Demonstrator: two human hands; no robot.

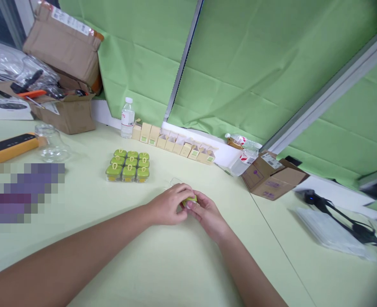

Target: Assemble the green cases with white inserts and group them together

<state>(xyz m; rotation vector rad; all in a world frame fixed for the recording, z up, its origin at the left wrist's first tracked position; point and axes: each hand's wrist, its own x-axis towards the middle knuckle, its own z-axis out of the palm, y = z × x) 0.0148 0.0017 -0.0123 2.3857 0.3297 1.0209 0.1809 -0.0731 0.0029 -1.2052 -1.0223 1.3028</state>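
Note:
Near the middle of the table, my left hand [169, 205] and my right hand [209, 215] meet around a small green lid [192, 199]. Fingers of both hands are closed on it and cover most of it. Just behind my left hand sits a clear plastic container [175, 181], partly hidden by the knuckles. To the left, several small clear boxes with green lids [129, 170] stand close together in rows; the lids have pale loop-shaped handles on top.
Small cream cartons [175, 144] line the wall, some with raised flaps. A water bottle [127, 119] stands left of them; other bottles [243, 162] lie near a cardboard box [271, 177]. Left are a glass flask [50, 145], a power strip [10, 147] and a filled box [69, 113].

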